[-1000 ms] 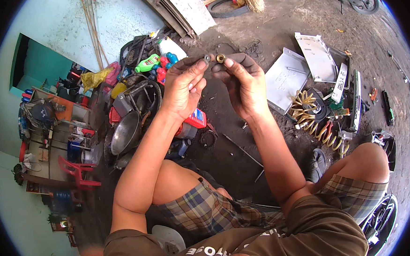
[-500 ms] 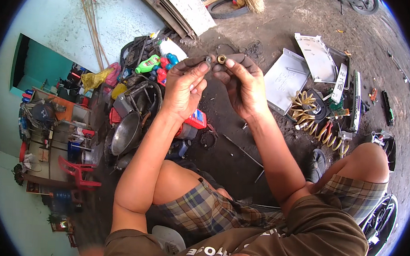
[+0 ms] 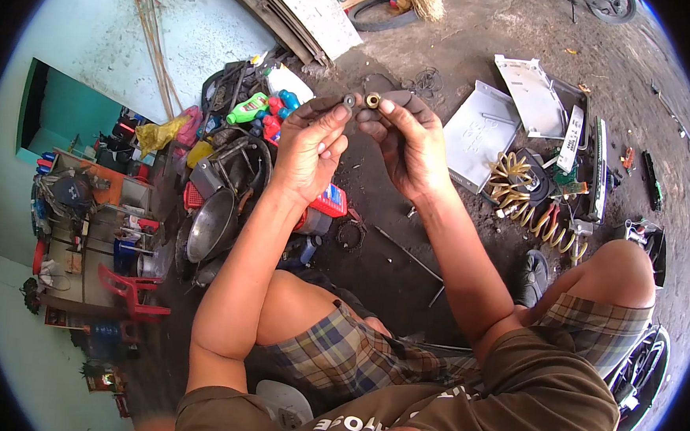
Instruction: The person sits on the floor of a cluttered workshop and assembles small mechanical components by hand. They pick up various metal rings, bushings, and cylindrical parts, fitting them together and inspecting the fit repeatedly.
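Note:
Both hands are raised side by side in front of me, fingertips close together. Between thumb and index finger, my left hand [image 3: 312, 146] pinches a small grey metal ring-like piece [image 3: 349, 101]. My right hand [image 3: 414, 145] pinches a small brass fitting [image 3: 372, 100], its round hollow end turned up toward me. The two pieces are a short gap apart. Dark grime covers the fingers of both hands. What lies behind the fingertips is hidden.
Below my hands on the dark ground lie a thin metal rod [image 3: 410, 255] and a black ring [image 3: 350, 235]. To the left are a metal bowl [image 3: 212, 225], a green bottle [image 3: 249, 108] and a red container [image 3: 330, 200]. Right are metal panels [image 3: 480, 133] and a coiled yellowish hose [image 3: 513, 178].

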The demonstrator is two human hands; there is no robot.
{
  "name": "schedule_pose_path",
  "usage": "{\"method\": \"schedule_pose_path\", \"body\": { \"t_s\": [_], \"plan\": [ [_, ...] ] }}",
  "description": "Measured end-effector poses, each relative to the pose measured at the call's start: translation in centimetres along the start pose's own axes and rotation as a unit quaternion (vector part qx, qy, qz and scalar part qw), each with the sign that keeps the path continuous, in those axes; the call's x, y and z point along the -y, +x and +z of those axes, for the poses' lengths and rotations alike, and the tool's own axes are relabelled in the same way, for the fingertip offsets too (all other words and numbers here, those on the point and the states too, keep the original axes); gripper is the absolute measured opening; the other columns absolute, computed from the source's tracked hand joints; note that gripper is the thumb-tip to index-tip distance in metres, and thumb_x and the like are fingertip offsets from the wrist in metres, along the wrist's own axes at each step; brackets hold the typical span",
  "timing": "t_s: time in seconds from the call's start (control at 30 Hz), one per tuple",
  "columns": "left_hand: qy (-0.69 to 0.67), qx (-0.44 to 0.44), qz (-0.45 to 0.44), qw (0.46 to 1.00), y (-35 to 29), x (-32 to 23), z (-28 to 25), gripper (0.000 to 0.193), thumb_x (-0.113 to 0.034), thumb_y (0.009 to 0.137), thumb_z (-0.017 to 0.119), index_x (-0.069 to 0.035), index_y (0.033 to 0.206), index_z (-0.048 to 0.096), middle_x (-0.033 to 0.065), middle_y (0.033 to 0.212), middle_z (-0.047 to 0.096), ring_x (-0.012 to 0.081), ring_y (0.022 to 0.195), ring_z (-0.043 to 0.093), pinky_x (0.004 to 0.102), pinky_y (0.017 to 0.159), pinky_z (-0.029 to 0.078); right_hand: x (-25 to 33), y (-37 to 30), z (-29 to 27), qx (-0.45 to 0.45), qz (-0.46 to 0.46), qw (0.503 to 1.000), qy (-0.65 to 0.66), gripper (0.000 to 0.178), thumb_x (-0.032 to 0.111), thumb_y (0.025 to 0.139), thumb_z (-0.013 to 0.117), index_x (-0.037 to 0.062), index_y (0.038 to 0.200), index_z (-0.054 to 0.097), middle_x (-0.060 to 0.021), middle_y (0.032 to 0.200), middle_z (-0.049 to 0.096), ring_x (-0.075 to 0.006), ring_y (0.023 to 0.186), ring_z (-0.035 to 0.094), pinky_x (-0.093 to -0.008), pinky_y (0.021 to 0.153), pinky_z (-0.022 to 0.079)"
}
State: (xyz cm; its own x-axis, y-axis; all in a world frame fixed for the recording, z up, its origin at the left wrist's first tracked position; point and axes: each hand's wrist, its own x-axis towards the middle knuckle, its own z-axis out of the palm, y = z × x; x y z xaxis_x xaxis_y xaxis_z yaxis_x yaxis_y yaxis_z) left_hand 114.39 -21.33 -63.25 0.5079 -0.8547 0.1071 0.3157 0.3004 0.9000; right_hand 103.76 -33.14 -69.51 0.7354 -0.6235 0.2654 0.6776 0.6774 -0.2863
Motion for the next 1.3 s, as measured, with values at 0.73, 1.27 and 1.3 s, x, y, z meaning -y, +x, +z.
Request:
{"method": "schedule_pose_path", "body": {
  "t_s": [0.73,1.27,1.3],
  "plan": [
    [-0.024,-0.012,-0.024,0.999,-0.1,0.1,0.5,0.029,-0.014,0.098,0.071,-0.002,0.124,0.068,0.0046,0.106,0.072,0.0018,0.057,0.036,0.0190,0.050,0.031,0.1,-0.9,1.3,-0.063,0.032,0.997,0.007,0.017,0.011,0.100,0.058,-0.0034,0.106,0.063,-0.0119,0.100,0.068,-0.0214,0.085,0.068,-0.0351,0.074,0.058],
    [0.133,-0.050,0.059,0.988,-0.1,0.5,0.6,0.025,0.001,0.086,0.080,-0.006,0.109,0.075,0.0048,0.099,0.078,0.0031,0.073,0.064,0.0169,0.051,0.039,0.5,-1.2,2.4,-0.056,0.075,0.994,-0.057,0.018,0.013,0.102,0.060,-0.0006,0.113,0.064,-0.0073,0.101,0.071,-0.0149,0.085,0.068,-0.0280,0.073,0.057],
    [0.135,-0.047,0.061,0.988,-0.1,0.4,0.6,0.025,0.001,0.086,0.080,-0.006,0.109,0.075,0.0047,0.100,0.077,0.0030,0.073,0.064,0.0169,0.051,0.039,0.5,-1.2,2.4,-0.060,0.072,0.993,-0.070,0.017,0.012,0.101,0.062,-0.0004,0.113,0.064,-0.0070,0.101,0.071,-0.0145,0.086,0.068,-0.0276,0.073,0.057]
  ]
}}
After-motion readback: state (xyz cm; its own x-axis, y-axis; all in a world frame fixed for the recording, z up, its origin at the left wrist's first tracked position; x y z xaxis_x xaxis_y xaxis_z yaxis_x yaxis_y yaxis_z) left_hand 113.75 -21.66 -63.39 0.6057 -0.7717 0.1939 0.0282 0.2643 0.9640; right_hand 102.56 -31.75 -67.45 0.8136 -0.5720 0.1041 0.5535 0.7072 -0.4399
